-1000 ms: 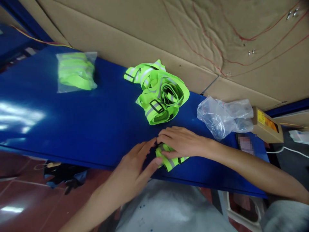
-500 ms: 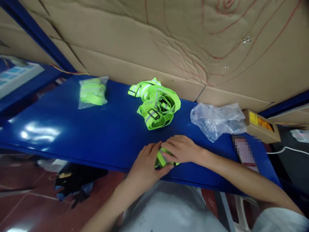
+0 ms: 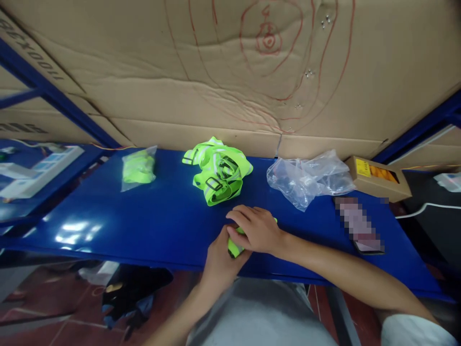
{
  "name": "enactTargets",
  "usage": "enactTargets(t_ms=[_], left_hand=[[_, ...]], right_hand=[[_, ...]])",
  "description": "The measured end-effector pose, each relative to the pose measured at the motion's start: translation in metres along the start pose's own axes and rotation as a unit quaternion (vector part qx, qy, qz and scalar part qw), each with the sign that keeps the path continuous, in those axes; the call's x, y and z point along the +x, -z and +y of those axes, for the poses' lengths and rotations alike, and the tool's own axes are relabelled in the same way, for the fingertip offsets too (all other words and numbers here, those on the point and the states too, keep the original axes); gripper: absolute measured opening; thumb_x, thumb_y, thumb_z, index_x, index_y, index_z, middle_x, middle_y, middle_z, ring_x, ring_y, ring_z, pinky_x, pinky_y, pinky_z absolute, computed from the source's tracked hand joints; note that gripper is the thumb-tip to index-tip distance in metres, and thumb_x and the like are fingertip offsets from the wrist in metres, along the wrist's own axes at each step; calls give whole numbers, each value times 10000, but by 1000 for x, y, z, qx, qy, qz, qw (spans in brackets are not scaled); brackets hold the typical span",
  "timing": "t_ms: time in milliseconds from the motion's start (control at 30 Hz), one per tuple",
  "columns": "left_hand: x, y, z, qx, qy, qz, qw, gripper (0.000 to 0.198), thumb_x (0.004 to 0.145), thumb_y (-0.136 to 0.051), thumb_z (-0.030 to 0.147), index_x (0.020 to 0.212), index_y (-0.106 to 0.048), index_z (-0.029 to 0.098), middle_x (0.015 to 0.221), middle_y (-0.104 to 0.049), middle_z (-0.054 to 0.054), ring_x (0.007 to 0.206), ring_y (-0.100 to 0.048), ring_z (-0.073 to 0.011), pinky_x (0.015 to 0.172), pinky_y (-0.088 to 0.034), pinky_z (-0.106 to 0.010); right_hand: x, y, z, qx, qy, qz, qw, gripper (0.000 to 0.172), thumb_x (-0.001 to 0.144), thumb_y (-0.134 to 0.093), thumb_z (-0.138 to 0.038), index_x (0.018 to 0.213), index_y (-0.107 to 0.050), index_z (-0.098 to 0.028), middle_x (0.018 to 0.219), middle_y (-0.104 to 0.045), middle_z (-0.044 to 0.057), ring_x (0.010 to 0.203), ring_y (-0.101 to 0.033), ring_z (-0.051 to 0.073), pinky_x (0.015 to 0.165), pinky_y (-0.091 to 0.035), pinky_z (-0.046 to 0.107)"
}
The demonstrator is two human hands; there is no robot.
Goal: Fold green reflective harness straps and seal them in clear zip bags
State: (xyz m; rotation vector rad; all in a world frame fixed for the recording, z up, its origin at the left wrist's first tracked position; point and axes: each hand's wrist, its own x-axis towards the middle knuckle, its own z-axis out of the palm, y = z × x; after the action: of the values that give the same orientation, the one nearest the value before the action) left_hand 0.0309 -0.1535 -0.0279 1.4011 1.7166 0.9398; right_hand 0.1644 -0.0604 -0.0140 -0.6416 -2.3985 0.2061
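Near the front edge of the blue table [image 3: 169, 226], my left hand [image 3: 223, 262] is closed around a folded neon-green reflective strap [image 3: 236, 244] with a silver-grey band. My right hand [image 3: 257, 230] lies over the top of the same strap, its thumb and fingers pressing on it. Most of the strap is hidden by the hands; a small green end shows beyond the right hand. Just behind them lies a loose heap of neon-green reflective straps [image 3: 219, 173] with black buckles.
At the back left is a clear bag of folded green straps [image 3: 139, 168]. Crumpled clear plastic bags [image 3: 309, 178] lie to the right, beside a cardboard box [image 3: 380, 180] and a phone [image 3: 360, 223]. A cardboard wall [image 3: 216, 105] with red drawn rings stands behind.
The view has tilted up and shifted. My right hand has moved further over the folded strap, while my left hand keeps its grip.
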Motion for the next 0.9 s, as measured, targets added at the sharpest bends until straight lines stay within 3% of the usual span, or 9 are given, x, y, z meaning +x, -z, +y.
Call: enactTargets(t_ms=[133, 233, 300, 400, 533, 633, 700, 800, 900], left_hand=[[8, 1, -6, -58, -17, 11, 998, 324, 786, -773, 346, 1003, -582, 201, 846, -659, 31, 743, -600, -159, 663, -458, -258], [10, 7, -8, -59, -32, 10, 998, 374, 788, -805, 395, 1035, -605, 198, 896, -675, 15, 786, -613, -160, 702, -478, -257], [9, 11, -8, -61, -35, 11, 997, 392, 776, -825, 403, 1034, -611, 199, 899, -676, 7, 778, -618, -160, 690, -482, -255], [7, 13, -4, -85, -54, 6, 995, 397, 782, -832, 389, 1057, -609, 210, 945, -684, -11, 800, -639, -166, 697, -500, -260], [8, 10, 2, -95, -137, -25, 986, 320, 839, -795, 320, 1080, -600, 237, 1197, -638, -64, 1059, -656, -211, 861, -530, -314], [13, 8, 2, -52, -190, -11, 980, 277, 839, -795, 279, 1035, -604, 237, 1402, -491, -102, 1355, -513, -277, 1009, -497, -379], [16, 8, 2, -22, -207, -6, 978, 278, 833, -804, 282, 1018, -603, 234, 1441, -434, -116, 1435, -426, -303, 1038, -485, -401], [22, 10, 4, -1, -218, -27, 975, 361, 793, -842, 340, 1032, -594, 231, 1313, -498, -111, 1289, -540, -288, 965, -517, -389], [30, 11, 10, 13, -210, -29, 977, 534, 733, -880, 414, 1144, -586, 240, 1112, -567, -65, 988, -627, -224, 830, -536, -344]], right_hand=[[6, 21, 9, 160, -13, 74, 984, 217, 979, -583, -367, 1117, -620, -203, 1084, -707, 86, 1049, -673, 222, 892, -509, 353], [-4, 44, 28, 232, -58, 75, 968, 470, 903, -722, -419, 1303, -558, -234, 1305, -608, 123, 1282, -559, 270, 1087, -444, 452], [-17, 54, 41, 289, -118, 36, 949, 751, 826, -816, -448, 1456, -453, -261, 1475, -488, 145, 1385, -482, 289, 1142, -411, 485], [-38, 55, 51, 441, -197, -86, 871, 996, 739, -890, -462, 1558, -351, -291, 1572, -423, 147, 1387, -508, 280, 1095, -474, 443], [-51, 41, 40, 569, -274, -193, 751, 855, 679, -929, -435, 1431, -574, -236, 1336, -669, 98, 1161, -663, 236, 982, -538, 363], [-53, 36, 30, 581, -315, -168, 732, 760, 640, -954, -362, 1330, -670, -216, 1169, -745, 57, 1018, -697, 202, 919, -550, 329], [-53, 35, 26, 589, -323, -139, 728, 698, 625, -961, -319, 1267, -711, -211, 1133, -756, 44, 995, -697, 194, 913, -546, 321], [-54, 36, 24, 623, -338, -106, 698, 589, 599, -970, -298, 1136, -753, -189, 1014, -766, 20, 915, -697, 177, 884, -550, 316], [-54, 35, 22, 668, -361, -62, 648, 644, 535, -992, -265, 1124, -743, -197, 968, -759, -2, 852, -689, 152, 832, -560, 296]])
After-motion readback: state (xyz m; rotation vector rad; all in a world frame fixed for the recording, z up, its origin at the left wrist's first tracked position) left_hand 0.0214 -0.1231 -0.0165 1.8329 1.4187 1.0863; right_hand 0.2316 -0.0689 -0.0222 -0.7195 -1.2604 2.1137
